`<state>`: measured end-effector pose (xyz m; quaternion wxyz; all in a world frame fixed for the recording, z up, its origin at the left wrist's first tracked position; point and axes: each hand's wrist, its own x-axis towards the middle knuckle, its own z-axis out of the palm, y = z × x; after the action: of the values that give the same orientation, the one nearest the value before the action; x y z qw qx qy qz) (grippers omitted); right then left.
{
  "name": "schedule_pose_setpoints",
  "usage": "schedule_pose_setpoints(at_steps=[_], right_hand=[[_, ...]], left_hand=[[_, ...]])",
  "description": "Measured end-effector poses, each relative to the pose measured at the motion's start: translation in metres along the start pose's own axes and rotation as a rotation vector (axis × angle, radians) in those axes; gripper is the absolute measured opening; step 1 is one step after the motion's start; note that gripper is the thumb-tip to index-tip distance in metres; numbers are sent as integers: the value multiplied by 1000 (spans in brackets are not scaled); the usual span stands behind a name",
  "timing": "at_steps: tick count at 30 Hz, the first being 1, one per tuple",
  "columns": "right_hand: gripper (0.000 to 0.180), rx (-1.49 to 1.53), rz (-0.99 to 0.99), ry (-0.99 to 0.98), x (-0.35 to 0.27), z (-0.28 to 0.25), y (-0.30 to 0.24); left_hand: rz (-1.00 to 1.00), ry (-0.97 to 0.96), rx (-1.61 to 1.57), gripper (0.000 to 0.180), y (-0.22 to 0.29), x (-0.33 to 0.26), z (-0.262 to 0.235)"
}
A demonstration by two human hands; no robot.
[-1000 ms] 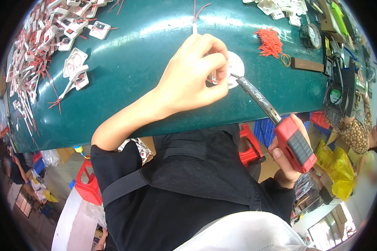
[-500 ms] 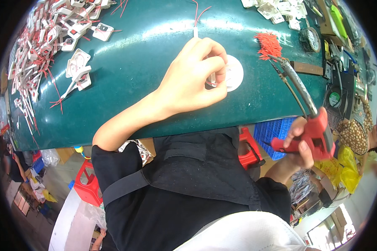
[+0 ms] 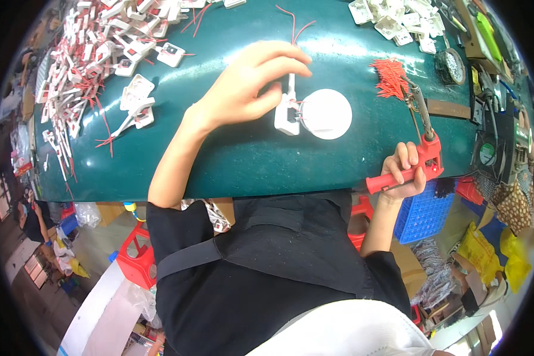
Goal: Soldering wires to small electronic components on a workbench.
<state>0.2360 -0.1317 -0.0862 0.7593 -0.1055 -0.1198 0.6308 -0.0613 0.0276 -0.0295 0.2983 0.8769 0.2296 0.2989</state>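
Note:
A white switch-like housing (image 3: 286,123) with a stem lies mid-table. Beside it is a round white disc (image 3: 326,115), thin red wires running between the two. Two longer red wires (image 3: 294,28) stick out past the stem's far end. Over the stem and the housing's left side hovers my left hand (image 3: 237,89), fingers stretched and apart, nothing held. In my right hand (image 3: 399,191) is a red-handled soldering gun (image 3: 430,155), gripped by its handle. Its metal barrel points away from me, the tip beside a heap of short red pieces (image 3: 390,76).
Many white parts with red wires (image 3: 95,59) pile up at left. Nearer are a few separate white housings (image 3: 137,101). White shells (image 3: 391,21) lie at back right, near a round metal tin (image 3: 450,66) and a brown bar (image 3: 448,109). A blue crate (image 3: 424,216) stands below the table edge.
My left hand has opened and drawn back left, uncovering the housing and disc. My right hand has shifted left and up with the soldering gun, whose barrel now stands more upright.

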Motion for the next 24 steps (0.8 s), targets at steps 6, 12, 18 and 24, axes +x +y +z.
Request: schedule_pose_setpoints(at_steps=[6,12,18,24], right_hand=[[66,37,-7,-23,2,0,4],[22,141,58,16,-2,-6,0],[31,79,10,7,-4,-10,-4],[58,33,70,-54,2,-7,1]], left_hand=[[247,-1,318,30,-26,-16,19],[-75,636,-133,21,26,-24,-7],[-391,488,784,39,9,-129,-73],[-694,507,1048,40,-6,-235,-103]])
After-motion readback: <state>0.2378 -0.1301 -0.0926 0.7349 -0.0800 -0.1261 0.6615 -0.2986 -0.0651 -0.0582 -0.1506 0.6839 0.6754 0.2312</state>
